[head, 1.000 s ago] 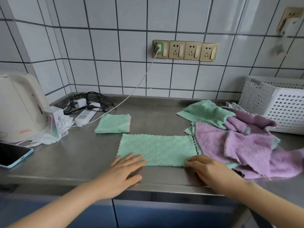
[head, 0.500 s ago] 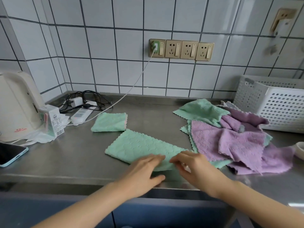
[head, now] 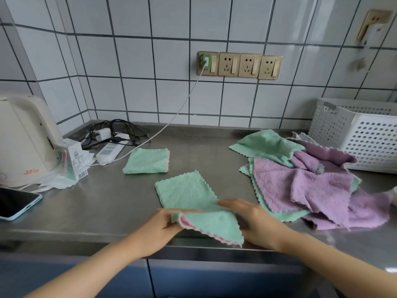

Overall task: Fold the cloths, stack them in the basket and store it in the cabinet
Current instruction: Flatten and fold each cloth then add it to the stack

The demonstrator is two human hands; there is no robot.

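A green cloth lies near the front edge of the steel counter, its near end lifted and turned over so the pink edging shows. My left hand pinches that lifted end at its left. My right hand rests flat against the cloth's right side. A folded green cloth lies further back. A loose heap of purple and green cloths spreads at the right. Behind the heap stands the white perforated basket.
A cream kettle, a small carton and a phone occupy the left. A power strip with tangled cables lies at the back left under the wall sockets. Blue cabinet doors run below the counter edge.
The green cloth lay flat and wide with a hand at each near corner. The hands came together, the cloth turned, and its near end is now lifted and folding over.
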